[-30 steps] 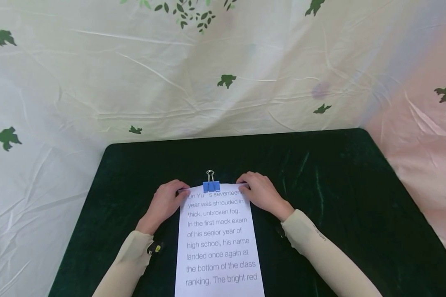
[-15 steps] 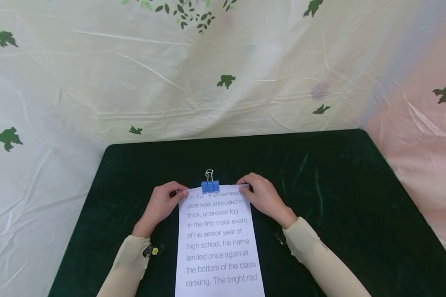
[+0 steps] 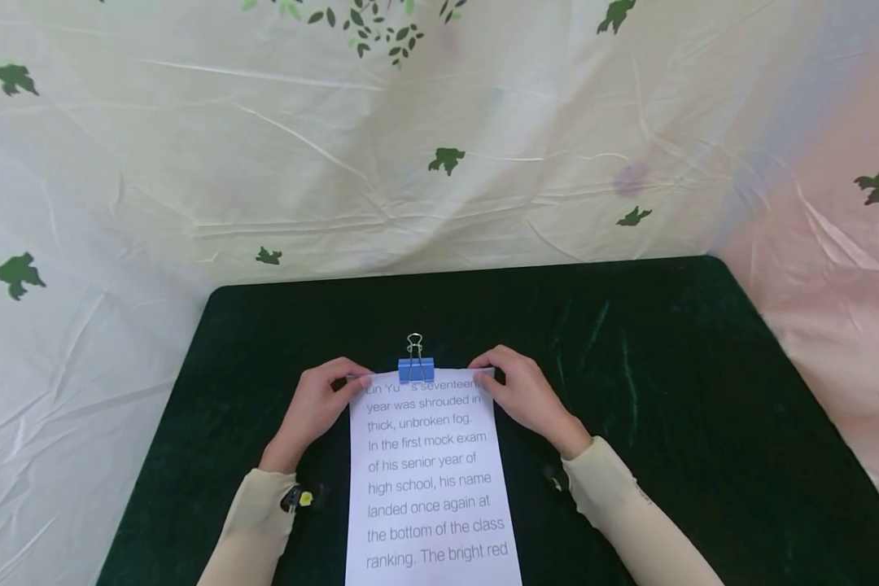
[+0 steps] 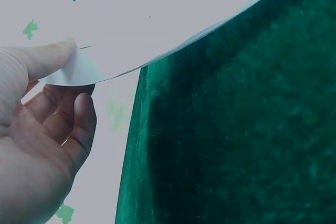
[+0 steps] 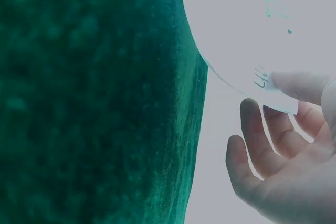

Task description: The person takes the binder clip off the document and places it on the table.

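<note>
A printed sheet of paper (image 3: 428, 480) with large English text runs toward the person, its lower end out of the head view. At the middle of its top edge sits a blue binder clip (image 3: 416, 371), wire handles pointing away. My left hand (image 3: 318, 403) pinches the top left corner between thumb and fingers; in the left wrist view the thumb (image 4: 52, 59) lies on the printed face and the fingers behind. With my right hand (image 3: 527, 395) I pinch the top right corner likewise, thumb (image 5: 299, 86) on the face. The sheet bows up off the table in both wrist views.
A dark green velvet cloth covers the table (image 3: 630, 342), whose rounded far corners show. Behind it hangs a pale curtain (image 3: 337, 163) with green leaf and bird prints. Small dark devices show at both wrists, such as the wrist camera (image 3: 293, 498).
The top edge of the paper and the clip have come slightly nearer the person, and both wrists have drawn back a little. Both hands keep their pinch on the corners.
</note>
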Motion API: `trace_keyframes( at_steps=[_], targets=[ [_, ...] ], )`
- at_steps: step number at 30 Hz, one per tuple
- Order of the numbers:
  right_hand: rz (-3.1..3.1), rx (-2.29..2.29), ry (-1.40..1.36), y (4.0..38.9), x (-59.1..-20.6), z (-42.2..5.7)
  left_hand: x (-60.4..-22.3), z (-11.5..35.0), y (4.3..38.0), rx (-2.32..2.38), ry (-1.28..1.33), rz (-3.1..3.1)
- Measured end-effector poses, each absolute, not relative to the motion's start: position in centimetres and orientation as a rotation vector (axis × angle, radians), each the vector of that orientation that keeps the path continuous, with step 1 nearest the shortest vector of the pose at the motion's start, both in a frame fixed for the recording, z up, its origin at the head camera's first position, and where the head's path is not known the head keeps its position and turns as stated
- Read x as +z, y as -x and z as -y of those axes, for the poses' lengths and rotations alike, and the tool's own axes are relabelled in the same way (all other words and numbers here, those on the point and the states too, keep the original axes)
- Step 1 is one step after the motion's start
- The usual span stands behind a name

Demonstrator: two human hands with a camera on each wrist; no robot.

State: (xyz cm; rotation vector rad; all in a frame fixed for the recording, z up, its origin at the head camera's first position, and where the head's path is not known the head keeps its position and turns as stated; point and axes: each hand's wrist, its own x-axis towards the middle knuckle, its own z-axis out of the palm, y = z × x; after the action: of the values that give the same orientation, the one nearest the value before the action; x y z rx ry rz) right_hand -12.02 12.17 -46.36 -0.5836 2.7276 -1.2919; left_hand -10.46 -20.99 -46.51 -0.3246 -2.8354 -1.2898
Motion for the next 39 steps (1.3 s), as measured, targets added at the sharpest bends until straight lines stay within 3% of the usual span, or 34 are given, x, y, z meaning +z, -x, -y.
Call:
trace_keyframes(
  at_steps=[16,28,39],
  targets=[
    [-2.632,-1.329,0.596,12.5,-44.8,-11.0,-46.6,21.2,10.3,-1.381,0.3,2.795],
    [-2.575,-1.279,0.854,13.0,-43.5,-8.6,-46.9,21.3,10.6,-1.397,0.326,2.796],
    [-2.529,-1.174,0.856,14.3,-43.0,-7.0,-47.1,21.5,10.6,-1.429,0.366,2.781]
  ],
)
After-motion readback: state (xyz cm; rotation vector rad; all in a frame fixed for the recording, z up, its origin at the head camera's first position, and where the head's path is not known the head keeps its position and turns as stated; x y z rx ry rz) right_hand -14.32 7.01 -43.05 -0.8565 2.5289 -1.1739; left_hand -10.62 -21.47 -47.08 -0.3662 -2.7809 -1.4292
